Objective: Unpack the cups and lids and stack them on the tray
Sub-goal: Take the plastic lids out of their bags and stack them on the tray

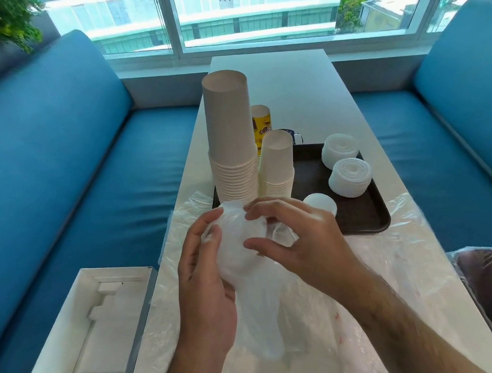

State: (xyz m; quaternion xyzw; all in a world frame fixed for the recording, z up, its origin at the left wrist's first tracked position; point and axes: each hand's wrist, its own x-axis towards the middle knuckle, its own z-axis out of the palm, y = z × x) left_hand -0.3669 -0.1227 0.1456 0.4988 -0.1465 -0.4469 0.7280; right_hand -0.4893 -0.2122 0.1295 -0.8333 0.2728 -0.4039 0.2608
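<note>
Two hands hold one plastic-wrapped bundle of lids (pixel 238 241) above the white table (pixel 290 98): the left hand (pixel 202 280) curls around its side, and the right hand (pixel 297 235) pinches the wrap with thumb and fingertips. The dark tray (pixel 362 217) carries three inverted cup stacks, namely a tall stack (pixel 229 133), a short stack (pixel 277 162) and a yellow printed stack (pixel 261 121) partly hidden behind them, plus three lid piles (pixel 349 178). Loose plastic sheeting (pixel 383 278) covers the near table. An open box (pixel 85 337) rests on the blue seat (pixel 72 179).
</note>
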